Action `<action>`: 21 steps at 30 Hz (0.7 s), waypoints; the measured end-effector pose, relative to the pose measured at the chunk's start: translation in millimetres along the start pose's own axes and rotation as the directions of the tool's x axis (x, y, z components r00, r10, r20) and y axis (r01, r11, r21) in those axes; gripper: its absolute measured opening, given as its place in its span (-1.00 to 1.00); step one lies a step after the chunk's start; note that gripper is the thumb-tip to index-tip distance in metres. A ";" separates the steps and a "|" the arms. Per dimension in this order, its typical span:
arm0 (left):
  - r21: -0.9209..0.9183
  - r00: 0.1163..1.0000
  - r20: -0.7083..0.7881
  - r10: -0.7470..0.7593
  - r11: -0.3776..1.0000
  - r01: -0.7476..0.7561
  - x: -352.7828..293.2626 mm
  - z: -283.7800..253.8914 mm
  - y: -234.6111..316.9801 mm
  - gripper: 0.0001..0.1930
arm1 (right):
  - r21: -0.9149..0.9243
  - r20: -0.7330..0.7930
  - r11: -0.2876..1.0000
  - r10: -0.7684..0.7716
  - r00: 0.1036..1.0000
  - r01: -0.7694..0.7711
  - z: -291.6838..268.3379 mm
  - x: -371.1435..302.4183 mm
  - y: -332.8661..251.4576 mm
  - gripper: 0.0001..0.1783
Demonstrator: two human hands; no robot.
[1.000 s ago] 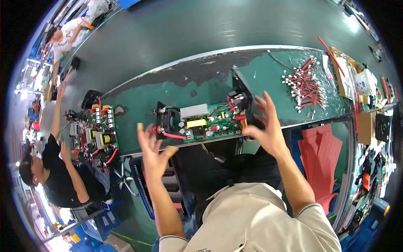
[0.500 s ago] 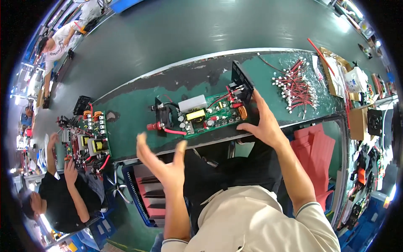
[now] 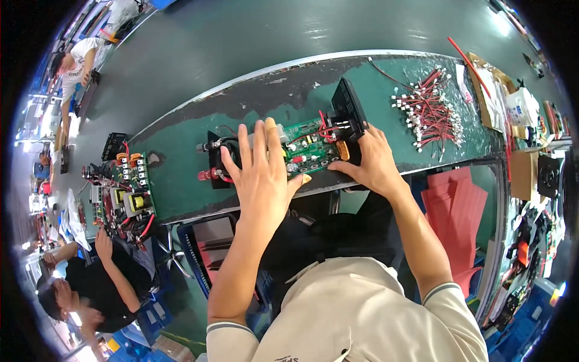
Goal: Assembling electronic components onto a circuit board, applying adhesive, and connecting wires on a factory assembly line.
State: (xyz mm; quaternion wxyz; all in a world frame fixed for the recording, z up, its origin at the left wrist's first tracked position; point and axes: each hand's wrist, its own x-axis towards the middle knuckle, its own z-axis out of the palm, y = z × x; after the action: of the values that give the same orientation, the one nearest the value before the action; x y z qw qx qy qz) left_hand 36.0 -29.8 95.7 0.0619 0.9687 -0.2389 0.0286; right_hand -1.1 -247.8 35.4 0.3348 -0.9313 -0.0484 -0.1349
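A green circuit board with black end panels lies on the bench in front of me. My left hand rests across its left part, fingers stretched out and slightly apart, thumb by the near edge. Beneath that hand, much of the grey and yellow components is hidden. My right hand holds the right end, with its thumb at the near corner and its fingers along the outer side of the upright black panel. Past the left hand stands the other black panel, with a red terminal.
A heap of red-and-black wire leads with white connectors lies right on the bench. More assembled boards sit at the left, near a co-worker in black. Red sheets hang below right; a blue crate stands below left.
My left hand has moved up and right from the bench's near edge onto the board. My right hand stays at the right end. The co-worker at left has raised a hand toward the head.
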 end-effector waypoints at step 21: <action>-0.065 0.990 -0.074 -0.124 0.991 0.119 -2.8 24.5 3.2 -0.09 | -0.010 0.008 0.995 0.099 0.995 -0.099 10.8 -3.3 -13.5 -0.38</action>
State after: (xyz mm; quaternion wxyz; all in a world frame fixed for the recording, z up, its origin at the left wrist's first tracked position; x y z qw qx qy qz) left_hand 32.6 -34.5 71.5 0.1022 0.9772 -0.1777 0.0554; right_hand -4.4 -230.5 34.8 0.3364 -0.9347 -0.0029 -0.1143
